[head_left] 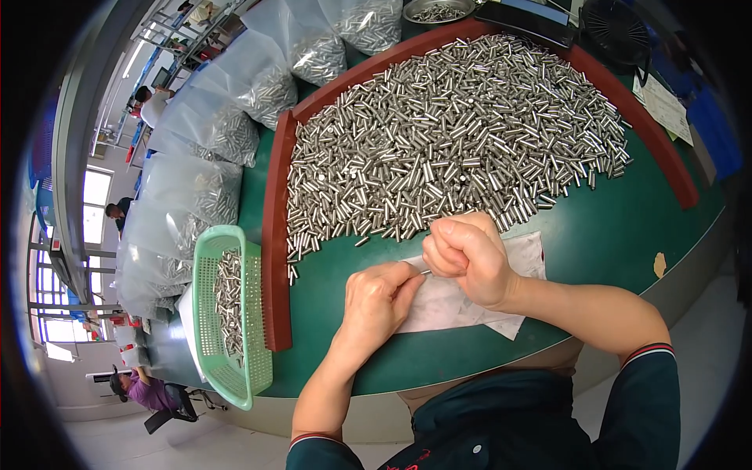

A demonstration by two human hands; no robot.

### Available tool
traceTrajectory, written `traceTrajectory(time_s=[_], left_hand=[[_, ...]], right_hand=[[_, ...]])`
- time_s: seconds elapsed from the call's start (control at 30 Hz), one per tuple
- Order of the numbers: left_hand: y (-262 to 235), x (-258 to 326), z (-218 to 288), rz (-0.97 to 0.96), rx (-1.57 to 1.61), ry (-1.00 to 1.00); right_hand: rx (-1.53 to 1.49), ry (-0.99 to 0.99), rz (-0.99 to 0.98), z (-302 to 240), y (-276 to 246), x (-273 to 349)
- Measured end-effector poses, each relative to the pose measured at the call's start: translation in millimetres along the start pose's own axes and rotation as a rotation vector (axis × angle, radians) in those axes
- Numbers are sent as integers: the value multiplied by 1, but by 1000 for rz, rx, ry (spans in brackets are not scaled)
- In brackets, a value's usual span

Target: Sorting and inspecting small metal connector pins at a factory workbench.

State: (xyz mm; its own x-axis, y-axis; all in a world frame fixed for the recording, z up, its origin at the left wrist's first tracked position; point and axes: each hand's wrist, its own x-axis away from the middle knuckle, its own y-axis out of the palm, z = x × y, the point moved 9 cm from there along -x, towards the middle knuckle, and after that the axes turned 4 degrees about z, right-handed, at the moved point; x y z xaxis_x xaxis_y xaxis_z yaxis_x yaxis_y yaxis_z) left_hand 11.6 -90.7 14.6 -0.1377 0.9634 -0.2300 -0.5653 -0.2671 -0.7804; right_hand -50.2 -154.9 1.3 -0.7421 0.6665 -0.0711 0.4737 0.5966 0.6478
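My left hand (374, 304) is closed in a pinch over a pale cloth (462, 301), and a small shiny metal pin (425, 272) shows at its fingertips. Close beside it on the right, my right hand (474, 258) is curled into a fist, its fingers nearly meeting the left fingertips. What lies inside the fist is hidden. Just beyond both hands spreads a large heap of short silver metal pins (462, 133) on the green table (337, 313). A few loose pins lie along the near edge of the heap.
Red-brown bars (278, 235) fence the heap at the left, back and right. A green basket (207, 313) of pins stands at left, with clear bags (254, 78) of pins behind it. A metal bowl (439, 11) and black fan (615, 31) sit at the back. Other people are farther left.
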Motion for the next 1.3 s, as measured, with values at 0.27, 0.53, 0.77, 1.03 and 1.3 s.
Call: traceTrajectory(time_s=[0.27, 0.53, 0.77, 1.03, 1.3], left_hand=[[-2, 6, -28, -39, 274, -357], [18, 15, -46, -124, 1694, -659], [14, 13, -52, -68, 1620, -727], [14, 14, -52, -72, 1583, -757], [-14, 14, -83, 167, 1367, -667]], right_hand=[[12, 28, 11, -1, 2, -2], [-37, 57, -24, 2, 4, 1], [8, 55, 17, 0, 2, -1], [-16, 59, 30, 0, 1, -3], [-2, 52, 19, 1, 1, -3]])
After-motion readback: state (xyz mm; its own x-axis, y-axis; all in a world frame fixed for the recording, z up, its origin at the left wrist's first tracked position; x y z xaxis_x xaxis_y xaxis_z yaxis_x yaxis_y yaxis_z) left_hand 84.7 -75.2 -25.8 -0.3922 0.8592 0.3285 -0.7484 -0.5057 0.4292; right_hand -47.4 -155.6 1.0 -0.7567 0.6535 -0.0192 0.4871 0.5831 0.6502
